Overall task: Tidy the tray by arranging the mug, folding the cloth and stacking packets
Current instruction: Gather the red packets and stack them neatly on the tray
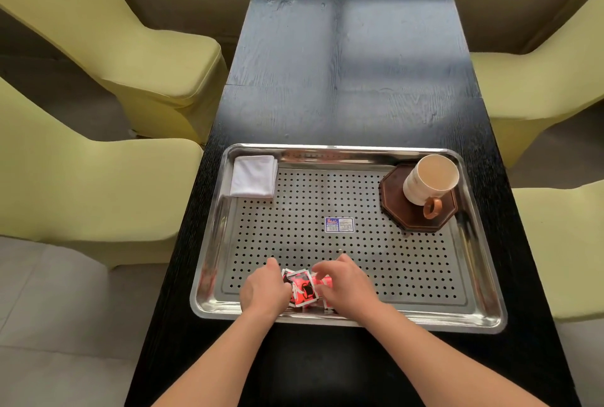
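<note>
Pale yellow chairs point(108, 57) stood along the left of a long black table point(343, 63), with more of the same on the right. A steel tray point(483, 263) with a perforated floor lay across the near part of the table.

In the tray's far left corner sat a white cloth point(253, 176), folded into a neat square and lying against the rim. Near the middle of the tray floor a small blue and white sticker point(339, 224) showed.

At the near edge, left of centre, the left hand point(263, 289) curled around the left side of a bunch of red and black packets point(302, 289), fingers closed on them. The right hand point(346, 279) met it from the other side, its fingers bent over the packets and pinching their right edge. How many packets there were could not be told, since the hands hid most of them; they seemed loosely overlapped rather than squared.

In the far right corner a dark brown octagonal coaster point(397, 207) rested on the tray floor, and on it stood the cream mug point(428, 178), upright, its tan handle turned toward the near side.
</note>
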A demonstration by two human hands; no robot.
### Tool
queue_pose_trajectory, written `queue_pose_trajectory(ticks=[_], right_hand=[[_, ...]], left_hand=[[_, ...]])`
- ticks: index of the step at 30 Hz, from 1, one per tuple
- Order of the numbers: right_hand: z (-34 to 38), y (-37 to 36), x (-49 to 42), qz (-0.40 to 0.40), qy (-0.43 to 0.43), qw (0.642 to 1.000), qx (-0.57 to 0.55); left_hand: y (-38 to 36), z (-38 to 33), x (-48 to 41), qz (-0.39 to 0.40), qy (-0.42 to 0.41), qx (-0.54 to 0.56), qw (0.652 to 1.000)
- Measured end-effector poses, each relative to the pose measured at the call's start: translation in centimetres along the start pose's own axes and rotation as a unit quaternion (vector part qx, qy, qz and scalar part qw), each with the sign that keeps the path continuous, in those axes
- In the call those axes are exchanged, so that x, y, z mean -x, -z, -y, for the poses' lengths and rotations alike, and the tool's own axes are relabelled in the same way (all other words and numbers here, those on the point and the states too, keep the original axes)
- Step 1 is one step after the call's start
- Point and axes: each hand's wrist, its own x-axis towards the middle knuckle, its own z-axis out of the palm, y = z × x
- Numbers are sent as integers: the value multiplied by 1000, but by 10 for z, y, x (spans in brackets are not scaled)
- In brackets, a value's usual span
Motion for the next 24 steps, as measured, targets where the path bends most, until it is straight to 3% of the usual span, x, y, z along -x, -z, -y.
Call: queue_pose_trajectory(ticks=[2,8,20,24], right_hand=[[-3,-1,-1,-22,-8,1000,-7],[-3,-6,-6,45,21,988,147],[-19,8,-14,40,37,988,145],[-14,5,-14,79,87,972,205]], left_hand=[[-1,2,1,0,-8,-14,1000],[-4,0,0,14,16,13,1000],[-4,11,-5,24,48,68,996],[-3,10,-6,28,52,66,996]])
